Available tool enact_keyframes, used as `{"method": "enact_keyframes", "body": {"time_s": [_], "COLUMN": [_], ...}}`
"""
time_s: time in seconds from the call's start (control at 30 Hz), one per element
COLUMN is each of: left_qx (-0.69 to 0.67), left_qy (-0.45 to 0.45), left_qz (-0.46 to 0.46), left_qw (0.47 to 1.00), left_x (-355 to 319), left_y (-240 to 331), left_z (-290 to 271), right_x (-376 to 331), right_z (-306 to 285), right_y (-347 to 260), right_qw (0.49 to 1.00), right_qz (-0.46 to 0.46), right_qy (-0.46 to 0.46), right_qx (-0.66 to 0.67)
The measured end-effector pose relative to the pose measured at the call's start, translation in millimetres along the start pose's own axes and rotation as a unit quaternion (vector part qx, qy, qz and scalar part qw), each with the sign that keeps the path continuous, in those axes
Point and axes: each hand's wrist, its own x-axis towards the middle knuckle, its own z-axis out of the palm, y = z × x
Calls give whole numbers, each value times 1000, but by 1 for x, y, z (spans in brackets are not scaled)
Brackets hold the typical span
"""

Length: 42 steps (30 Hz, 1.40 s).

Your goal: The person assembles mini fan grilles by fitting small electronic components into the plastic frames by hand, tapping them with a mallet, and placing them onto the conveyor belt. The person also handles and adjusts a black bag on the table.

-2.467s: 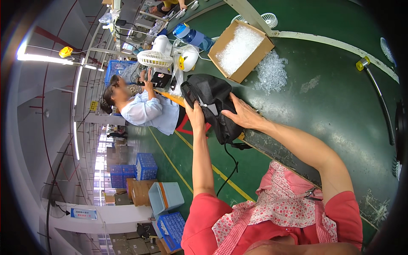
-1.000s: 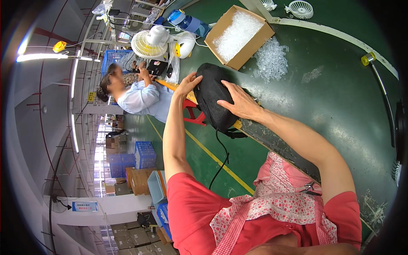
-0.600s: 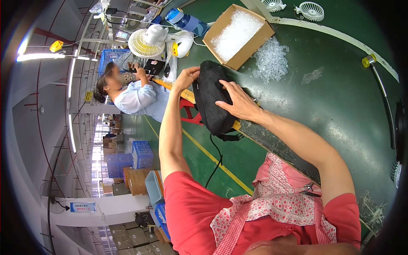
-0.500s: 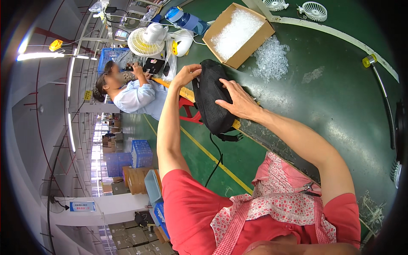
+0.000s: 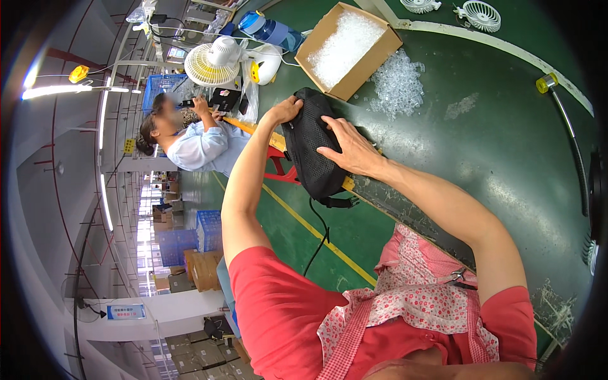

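Since the earlier frames the black mesh bag [image 5: 315, 154] has been turned from a bunched heap into a flatter, upright shape, and both hands have settled on it at the edge of the green table [image 5: 506, 158]. The left hand [image 5: 285, 109] curls over the bag's top far corner, fingers closed on the fabric; the right hand [image 5: 349, 149] lies spread and flat against the near face, pressing rather than gripping.

The bag looks soft and light, its mesh giving under the palm, so it likely folds or sags wherever it is not supported (the strap [image 5: 322, 235] dangling below the table edge shows how limp it is). The firmer seams at the top corner and along the side seem the surest places to hold; the mesh face offers friction but little stiffness.

Just beyond the left hand sits an open cardboard box [image 5: 350, 47] of small clear plastic pieces, with a loose pile of clear pieces [image 5: 398, 82] spilled beside it, close enough to be swept by the bag. Farther off stand a white fan [image 5: 215, 63] and a blue water bottle [image 5: 269, 28], and a co-worker [image 5: 193, 139] is busy across the aisle, well apart.
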Motion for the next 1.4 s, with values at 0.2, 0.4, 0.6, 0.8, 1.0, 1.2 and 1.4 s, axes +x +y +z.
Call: {"method": "enact_keyframes", "body": {"time_s": [0.2, 0.4, 0.6, 0.8, 1.0, 1.2, 1.4], "left_qx": [-8, -7, -107, -625, -587, -812, -813], "left_qy": [5, 50, 418, 132, 131, -4, -73], "left_qz": [-14, -11, 63, -110, -161, -144, -159], "left_qw": [1000, 999, 900, 762, 782, 566, 556], "left_x": [2, -4, -39, -134, -203, -209, -205], "left_y": [14, 3, 6, 35, 87, 78, 55], "left_z": [12, 14, 45, 72, 112, 121, 116], "right_x": [-2, -2, -4, -3, -3, -13, -13], "right_z": [-5, -3, -1, 1, 0, -4, -6], "right_y": [8, 3, 2, 1, 10, 1, -4], "right_qw": [1000, 1000, 1000, 1000, 1000, 985, 995], "right_qz": [11, -2, -2, 7, 9, -34, -15], "right_qy": [1, -4, -2, 4, 11, -97, -92], "right_qx": [-4, 1, -3, -4, -6, -136, -36]}}
